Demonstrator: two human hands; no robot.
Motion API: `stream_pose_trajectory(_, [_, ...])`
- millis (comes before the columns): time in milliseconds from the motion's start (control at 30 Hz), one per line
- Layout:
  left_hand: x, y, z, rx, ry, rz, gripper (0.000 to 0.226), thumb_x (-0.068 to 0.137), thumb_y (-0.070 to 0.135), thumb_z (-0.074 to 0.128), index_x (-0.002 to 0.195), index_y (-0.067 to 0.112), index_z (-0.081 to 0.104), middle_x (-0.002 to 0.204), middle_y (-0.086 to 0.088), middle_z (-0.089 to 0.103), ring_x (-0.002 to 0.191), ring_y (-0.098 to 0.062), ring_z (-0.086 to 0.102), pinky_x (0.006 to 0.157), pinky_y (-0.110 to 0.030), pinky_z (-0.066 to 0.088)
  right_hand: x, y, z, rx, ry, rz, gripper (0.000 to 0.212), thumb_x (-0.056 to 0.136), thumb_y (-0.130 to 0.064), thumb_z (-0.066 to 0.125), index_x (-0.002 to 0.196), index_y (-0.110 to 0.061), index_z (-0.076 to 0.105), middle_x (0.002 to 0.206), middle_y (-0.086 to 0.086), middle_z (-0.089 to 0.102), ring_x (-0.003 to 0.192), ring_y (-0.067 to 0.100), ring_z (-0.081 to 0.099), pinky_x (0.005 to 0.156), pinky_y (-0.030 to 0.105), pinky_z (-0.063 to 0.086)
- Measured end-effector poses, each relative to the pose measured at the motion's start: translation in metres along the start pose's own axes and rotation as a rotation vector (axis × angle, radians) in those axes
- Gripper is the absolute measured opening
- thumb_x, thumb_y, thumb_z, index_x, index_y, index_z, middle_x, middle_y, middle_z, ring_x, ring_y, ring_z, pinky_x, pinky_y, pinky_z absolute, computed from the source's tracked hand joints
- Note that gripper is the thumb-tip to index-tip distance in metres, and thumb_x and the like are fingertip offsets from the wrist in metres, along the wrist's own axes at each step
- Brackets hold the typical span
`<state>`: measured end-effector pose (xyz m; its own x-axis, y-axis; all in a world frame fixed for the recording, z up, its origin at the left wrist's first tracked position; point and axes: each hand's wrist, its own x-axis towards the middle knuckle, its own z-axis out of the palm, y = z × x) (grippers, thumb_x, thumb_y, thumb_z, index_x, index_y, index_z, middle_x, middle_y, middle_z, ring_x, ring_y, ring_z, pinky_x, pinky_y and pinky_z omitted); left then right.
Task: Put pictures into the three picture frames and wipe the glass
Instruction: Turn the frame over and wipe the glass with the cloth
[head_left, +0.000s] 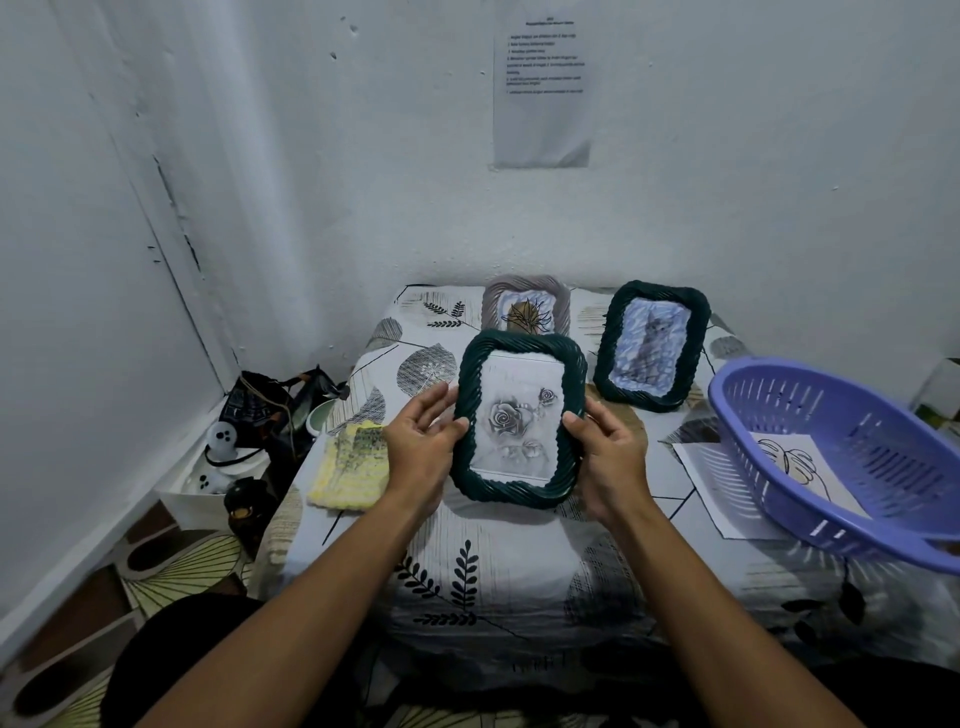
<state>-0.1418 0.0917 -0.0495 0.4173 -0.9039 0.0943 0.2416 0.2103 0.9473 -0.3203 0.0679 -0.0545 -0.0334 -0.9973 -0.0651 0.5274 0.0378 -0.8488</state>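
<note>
I hold a dark green frame (519, 347) with a grey rose picture upright over the middle of the table. My left hand (418, 441) grips its left edge, my right hand (605, 452) its right edge. Behind it a grey frame (558, 296) with a leaf drawing stands at the back. A second dark green frame (652, 345) with a cat picture stands at the back right. A yellow cloth (350, 470) lies flat on the table, left of my left hand.
A purple plastic basket (810, 493) sits at the right edge with a leaf drawing inside, on a sheet of paper (709, 488). The table (493, 566) has a leaf-print cover. Bags and ghost figures (223, 441) crowd the floor at left. Walls close in behind.
</note>
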Motion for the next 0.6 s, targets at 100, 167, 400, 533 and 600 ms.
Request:
stream_pose_trajectory(100, [0.003,0.000,-0.001,-0.007,-0.003,-0.082,0.034,0.086,-0.007,0.062,0.115,0.009,0.058,0.093,-0.007,0.066,0.080,-0.016,0.065,0.078,-0.032,0.056,0.001,-0.005,0.001,0.024,-0.005,0.016,0.042,0.086,0.010,0.057,0.125,-0.004,0.056,0.097,0.014,0.071,0.077,0.022,0.070,0.075,0.039,0.060])
stream_pose_trajectory(167, [0.002,0.002,0.000,0.022,-0.049,-0.179,0.016,0.090,0.008,0.063,0.105,0.007,0.061,0.082,-0.007,0.069,0.068,-0.014,0.065,0.064,-0.028,0.056,0.001,-0.007,0.002,0.018,-0.013,0.017,0.039,0.086,0.010,0.057,0.123,-0.004,0.057,0.096,0.012,0.071,0.075,0.019,0.071,0.070,0.035,0.060])
stream_pose_trajectory(400, [0.003,0.005,0.003,-0.097,-0.376,-0.486,0.043,0.098,0.042,0.040,0.121,0.013,0.062,0.116,-0.011,0.069,0.104,-0.026,0.066,0.085,-0.039,0.056,0.001,-0.008,0.003,-0.019,-0.029,0.030,0.037,0.086,0.009,0.057,0.121,-0.004,0.059,0.095,0.010,0.072,0.077,0.017,0.071,0.069,0.031,0.060])
stream_pose_trajectory(533, [0.009,0.008,0.003,-0.157,-0.391,-0.493,0.041,0.100,0.039,0.037,0.113,0.010,0.063,0.100,-0.009,0.073,0.088,-0.021,0.071,0.078,-0.035,0.058,0.000,-0.011,0.003,-0.014,-0.047,0.033,0.036,0.087,0.009,0.055,0.120,-0.006,0.059,0.093,0.007,0.072,0.074,0.015,0.070,0.065,0.027,0.058])
stream_pose_trajectory(600, [0.014,0.007,0.001,-0.171,-0.377,-0.482,0.039,0.099,0.038,0.040,0.113,0.010,0.062,0.105,-0.012,0.071,0.097,-0.027,0.067,0.091,-0.042,0.053,0.000,-0.012,0.003,-0.020,-0.061,0.032,0.037,0.087,0.009,0.056,0.121,-0.005,0.059,0.091,0.007,0.073,0.074,0.015,0.071,0.066,0.027,0.059])
